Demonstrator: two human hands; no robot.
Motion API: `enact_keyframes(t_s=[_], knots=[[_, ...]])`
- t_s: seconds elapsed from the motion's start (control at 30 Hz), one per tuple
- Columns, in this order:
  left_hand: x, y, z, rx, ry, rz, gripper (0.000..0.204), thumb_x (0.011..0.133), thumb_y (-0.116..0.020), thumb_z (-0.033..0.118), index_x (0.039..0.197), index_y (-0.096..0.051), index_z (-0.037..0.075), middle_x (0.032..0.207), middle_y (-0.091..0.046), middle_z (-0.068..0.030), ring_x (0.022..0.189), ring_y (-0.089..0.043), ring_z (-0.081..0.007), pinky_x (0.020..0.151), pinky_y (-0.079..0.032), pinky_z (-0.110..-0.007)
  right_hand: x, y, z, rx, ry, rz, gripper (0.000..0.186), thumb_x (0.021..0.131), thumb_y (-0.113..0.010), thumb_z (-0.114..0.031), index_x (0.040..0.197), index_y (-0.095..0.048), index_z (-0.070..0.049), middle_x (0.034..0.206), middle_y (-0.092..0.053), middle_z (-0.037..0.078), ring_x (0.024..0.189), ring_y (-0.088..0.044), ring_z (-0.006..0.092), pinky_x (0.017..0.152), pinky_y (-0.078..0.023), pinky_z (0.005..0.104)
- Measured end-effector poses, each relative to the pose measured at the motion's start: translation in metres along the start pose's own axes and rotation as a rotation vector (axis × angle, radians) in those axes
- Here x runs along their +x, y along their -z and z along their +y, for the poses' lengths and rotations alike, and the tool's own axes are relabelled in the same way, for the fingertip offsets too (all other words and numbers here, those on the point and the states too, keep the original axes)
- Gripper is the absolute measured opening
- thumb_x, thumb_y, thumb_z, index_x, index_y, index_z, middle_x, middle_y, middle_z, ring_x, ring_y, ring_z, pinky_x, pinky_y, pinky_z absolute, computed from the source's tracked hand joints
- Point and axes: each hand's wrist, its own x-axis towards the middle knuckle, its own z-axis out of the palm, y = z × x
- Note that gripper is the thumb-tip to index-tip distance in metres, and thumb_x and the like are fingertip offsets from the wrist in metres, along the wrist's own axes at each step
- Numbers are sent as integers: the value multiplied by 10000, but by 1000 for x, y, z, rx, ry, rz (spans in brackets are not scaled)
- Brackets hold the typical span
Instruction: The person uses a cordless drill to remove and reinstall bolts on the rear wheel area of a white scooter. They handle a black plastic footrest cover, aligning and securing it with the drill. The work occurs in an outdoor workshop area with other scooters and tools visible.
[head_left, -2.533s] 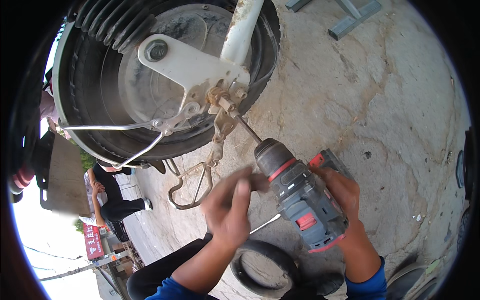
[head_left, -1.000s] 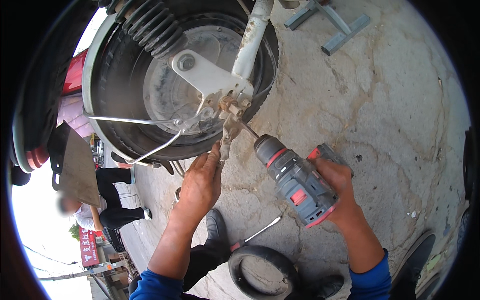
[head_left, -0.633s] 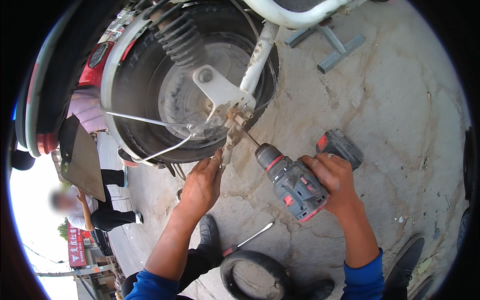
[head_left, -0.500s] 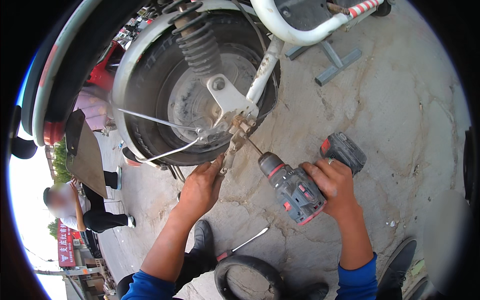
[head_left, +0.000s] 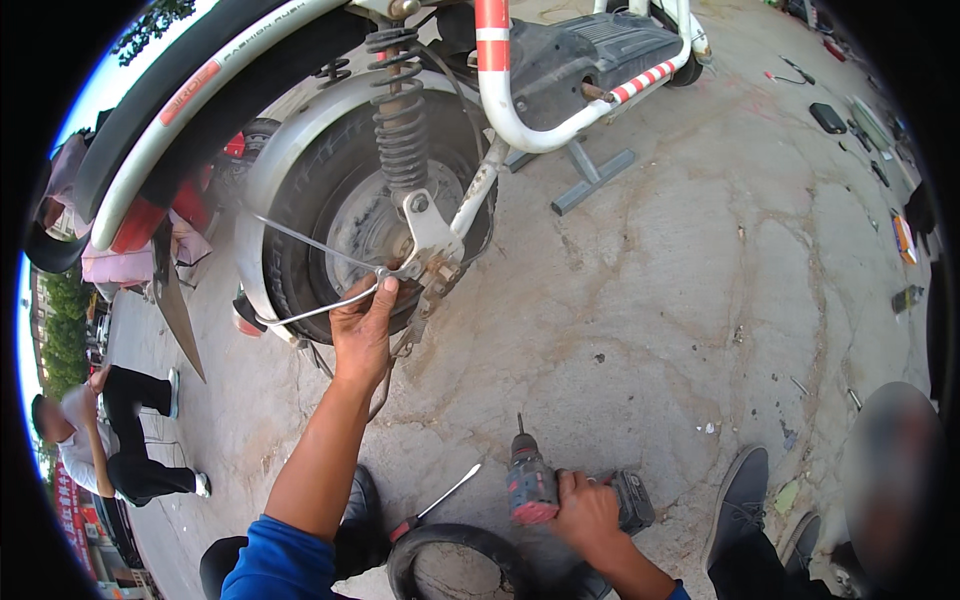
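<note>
My right hand point(head_left: 590, 515) is wrapped round the handle of a black and red cordless drill point(head_left: 530, 480), held low over the ground. A thin bit points away from me, apart from the vehicle. At the rear wheel point(head_left: 300, 190) of a white electric scooter, my left hand point(head_left: 362, 325) pinches the end of a bent metal fender stay point(head_left: 310, 240), thumb on top, other fingers partly hidden behind the rod. Beside those fingers are the white swingarm bracket point(head_left: 432, 225) and a rusty brake arm point(head_left: 435, 275). A black coil shock absorber point(head_left: 400, 120) rises above the hub.
A screwdriver point(head_left: 450, 495) and a black tyre point(head_left: 400, 560) lie near my feet. The scooter's metal stand point(head_left: 590, 185) rests on the concrete. Someone point(head_left: 120, 430) sits at the left. A person's shoes point(head_left: 735, 505) are at the lower right; several small tools lie far right.
My right hand has drawn the drill back toward me, its bit away from the rusty brake arm. My left hand has shifted from below that arm to the fender stay's end.
</note>
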Motion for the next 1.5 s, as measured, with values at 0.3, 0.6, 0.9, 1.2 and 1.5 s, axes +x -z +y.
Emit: enact_keyframes(t_s=[0.3,0.6,0.9,1.2,1.5], knots=[[4,-18,-11,-54,-198,76,189,963,-726,119,1090,-718,-22,951,-731,-30,857,-617,-75,809,-483,-230,-30,-74,-2,-274,95,95,100,872,-601,-161,896,-581,-65,816,-639,121,721,-676,278,681,-527,413],[13,-17,-41,-50,-307,188,109,955,-732,111,1009,-717,17,846,-687,17,761,-583,-44,676,-465,-216,-58,-103,1,-178,64,-25,234,853,-587,-145,1050,-595,-20,940,-640,171,851,-685,338,770,-562,447],[24,-13,-57,-51,-291,156,235,1013,-669,210,1090,-676,-12,956,-709,-60,820,-607,-91,760,-496,-254,-54,-117,7,-93,54,-141,428,863,-627,-157,1252,-549,3,1037,-633,202,964,-677,361,834,-567,424],[11,-25,-46,-69,-300,138,93,1011,-654,136,969,-675,56,808,-587,63,723,-485,-33,632,-396,-213,-17,91,16,1272,-9,260,601,871,-791,-211,1371,-543,12,1155,-682,143,1009,-671,212,894,-543,370],[4,-32,-30,-127,-145,77,146,1022,-623,110,1087,-672,-11,980,-664,-16,894,-559,-88,809,-448,-242,138,124,-138,146,241,17,600,894,-666,-199,1431,-477,-11,1044,-690,265,805,-697,427,779,-558,462]])
